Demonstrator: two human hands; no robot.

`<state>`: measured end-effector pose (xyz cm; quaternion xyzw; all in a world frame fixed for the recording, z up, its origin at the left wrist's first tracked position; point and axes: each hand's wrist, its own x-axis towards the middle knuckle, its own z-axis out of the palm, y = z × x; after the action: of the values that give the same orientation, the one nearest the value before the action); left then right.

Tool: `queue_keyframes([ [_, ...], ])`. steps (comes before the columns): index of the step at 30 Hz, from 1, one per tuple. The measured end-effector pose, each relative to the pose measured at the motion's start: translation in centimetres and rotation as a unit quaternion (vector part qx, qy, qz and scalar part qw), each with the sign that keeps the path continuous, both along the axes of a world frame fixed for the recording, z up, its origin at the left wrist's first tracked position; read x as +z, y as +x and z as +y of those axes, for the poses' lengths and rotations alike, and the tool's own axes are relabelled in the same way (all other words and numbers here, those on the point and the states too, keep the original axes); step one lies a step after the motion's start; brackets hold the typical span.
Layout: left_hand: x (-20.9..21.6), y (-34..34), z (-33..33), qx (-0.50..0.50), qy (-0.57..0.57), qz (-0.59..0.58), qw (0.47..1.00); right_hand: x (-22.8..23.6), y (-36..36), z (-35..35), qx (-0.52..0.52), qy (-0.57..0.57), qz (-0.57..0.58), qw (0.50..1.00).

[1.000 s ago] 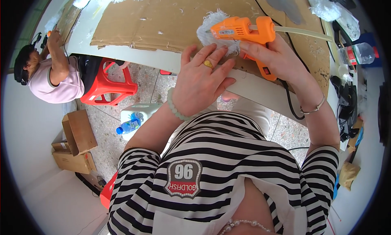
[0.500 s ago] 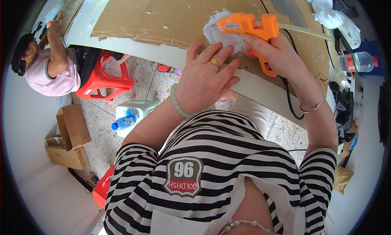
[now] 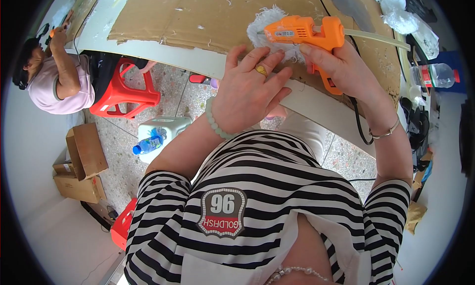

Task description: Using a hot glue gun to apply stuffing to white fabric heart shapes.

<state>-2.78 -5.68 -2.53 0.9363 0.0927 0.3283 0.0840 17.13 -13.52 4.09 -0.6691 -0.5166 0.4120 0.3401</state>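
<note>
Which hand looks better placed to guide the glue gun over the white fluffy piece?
Probably the right hand: it grips the orange glue gun, nozzle over the white fluffy piece. The left hand, fingers extended, holds no tool.

Red stool (image 3: 129,94) beside seated co-worker (image 3: 62,87)

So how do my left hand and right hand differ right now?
Your left hand lies palm down, fingertips at the white fluffy piece; your right hand grips the orange glue gun. The left hand has a beaded bracelet at its wrist; the right hand, a metal bangle. Both hands are ungloved.
</note>
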Motion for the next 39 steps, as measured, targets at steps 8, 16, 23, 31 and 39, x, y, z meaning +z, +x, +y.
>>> queue_keyframes([
  [8,-0.1,0.0,0.0,0.003,0.004,-0.01,1.0,0.3,-0.1,-0.3,-0.002,-0.021,-0.014,1.0],
  [16,-0.1,0.1,-0.2,0.004,0.009,-0.013,1.0,-0.1,0.1,1.1,-0.008,0.018,-0.005,1.0],
  [23,-0.1,0.0,-0.1,0.01,0.012,-0.013,1.0,0.2,0.1,0.4,0.005,0.024,0.008,1.0],
  [31,0.2,-0.2,-0.3,0.014,0.004,0.012,1.0,1.1,0.1,0.4,0.017,-0.008,-0.017,1.0],
  [39,-0.1,0.0,-0.1,0.01,0.013,-0.014,1.0,1.9,0.1,-0.5,0.019,-0.024,-0.061,0.998],
])
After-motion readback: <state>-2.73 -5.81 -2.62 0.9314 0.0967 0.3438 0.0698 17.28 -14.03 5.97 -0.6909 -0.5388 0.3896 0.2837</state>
